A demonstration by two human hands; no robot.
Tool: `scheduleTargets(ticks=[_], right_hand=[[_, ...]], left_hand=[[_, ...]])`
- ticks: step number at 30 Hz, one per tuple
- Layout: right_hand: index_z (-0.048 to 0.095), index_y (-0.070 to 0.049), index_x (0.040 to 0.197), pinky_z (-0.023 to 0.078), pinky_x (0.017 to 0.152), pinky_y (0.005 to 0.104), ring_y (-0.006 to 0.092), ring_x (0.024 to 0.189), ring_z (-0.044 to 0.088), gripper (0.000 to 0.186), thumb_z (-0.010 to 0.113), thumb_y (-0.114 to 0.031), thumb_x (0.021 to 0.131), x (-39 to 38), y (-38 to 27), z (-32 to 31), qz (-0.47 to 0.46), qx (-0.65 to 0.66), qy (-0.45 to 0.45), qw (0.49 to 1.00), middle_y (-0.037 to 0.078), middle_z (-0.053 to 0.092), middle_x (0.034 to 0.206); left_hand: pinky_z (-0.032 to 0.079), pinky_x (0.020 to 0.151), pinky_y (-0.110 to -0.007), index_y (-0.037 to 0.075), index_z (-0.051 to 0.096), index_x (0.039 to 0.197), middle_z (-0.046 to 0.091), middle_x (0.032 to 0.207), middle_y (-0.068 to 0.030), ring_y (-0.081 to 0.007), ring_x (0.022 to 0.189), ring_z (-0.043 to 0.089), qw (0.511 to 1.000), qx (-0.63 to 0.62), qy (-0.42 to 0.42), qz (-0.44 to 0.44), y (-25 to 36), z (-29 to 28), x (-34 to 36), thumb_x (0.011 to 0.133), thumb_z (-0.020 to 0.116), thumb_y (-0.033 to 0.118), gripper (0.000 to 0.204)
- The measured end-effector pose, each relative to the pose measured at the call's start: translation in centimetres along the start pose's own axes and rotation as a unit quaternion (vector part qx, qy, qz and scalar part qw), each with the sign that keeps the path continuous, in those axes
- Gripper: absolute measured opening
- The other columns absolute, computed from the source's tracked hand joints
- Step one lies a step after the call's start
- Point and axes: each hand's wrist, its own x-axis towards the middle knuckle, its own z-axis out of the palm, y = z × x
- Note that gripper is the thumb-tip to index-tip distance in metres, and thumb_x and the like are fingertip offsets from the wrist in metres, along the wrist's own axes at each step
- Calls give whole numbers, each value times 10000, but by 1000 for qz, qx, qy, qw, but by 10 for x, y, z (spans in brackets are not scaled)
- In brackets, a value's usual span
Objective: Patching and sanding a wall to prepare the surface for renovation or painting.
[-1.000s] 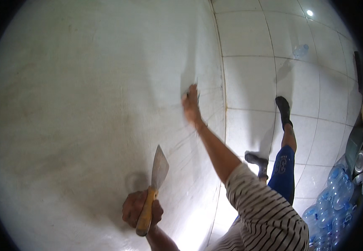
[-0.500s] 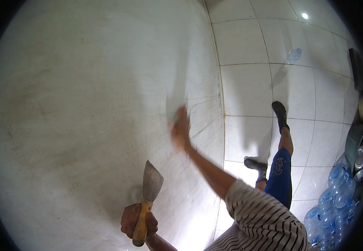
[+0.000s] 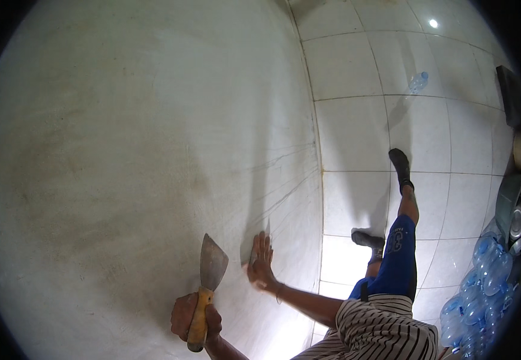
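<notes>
My left hand (image 3: 183,317) is closed around the wooden handle (image 3: 200,321) of a putty knife. Its worn, rust-marked blade (image 3: 213,264) points up over the pale wall (image 3: 122,120), and its edge appears clear of the surface. My right hand (image 3: 262,264) is open to the right of the blade, back of the hand showing and fingers stretched out. That palm faces the wall, against it or just off it; I cannot tell which. Thin dark cracks or scratches (image 3: 284,198) run across the wall above my right hand, and brownish stains (image 3: 56,186) spread over its left part.
White floor tiles (image 3: 356,132) meet the wall along a dark-edged joint. My feet in dark socks (image 3: 400,162) stand on them. A clear plastic bottle (image 3: 418,83) lies farther off. At the right, several empty bottles (image 3: 482,288) are heaped beside cans (image 3: 517,222) and a dark object (image 3: 511,96).
My right hand has come down the wall toward me, away from the cracks, and now sits near the blade. The left hand with the putty knife has barely shifted.
</notes>
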Motion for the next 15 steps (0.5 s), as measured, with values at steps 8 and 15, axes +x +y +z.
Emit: scheduleTargets(ticks=[8, 15], right_hand=[[98, -94, 1464, 140, 1092, 483, 356, 1381, 119, 604, 339, -327, 962, 104, 1, -36, -2, -68, 102, 992, 161, 108, 1513], [79, -61, 1462, 14, 1093, 525, 393, 1389, -19, 815, 392, -542, 883, 43, 31, -31, -220, -10, 17, 975, 214, -16, 1509]], left_hand=[[464, 522, -326, 34, 634, 753, 629, 721, -73, -224, 632, 591, 995, 91, -38, -33, -6, 2, -21, 741, 607, 362, 330], [515, 576, -377, 42, 653, 796, 634, 712, -111, -305, 648, 605, 928, 98, 82, 350, -56, 9, -27, 793, 533, 335, 317]])
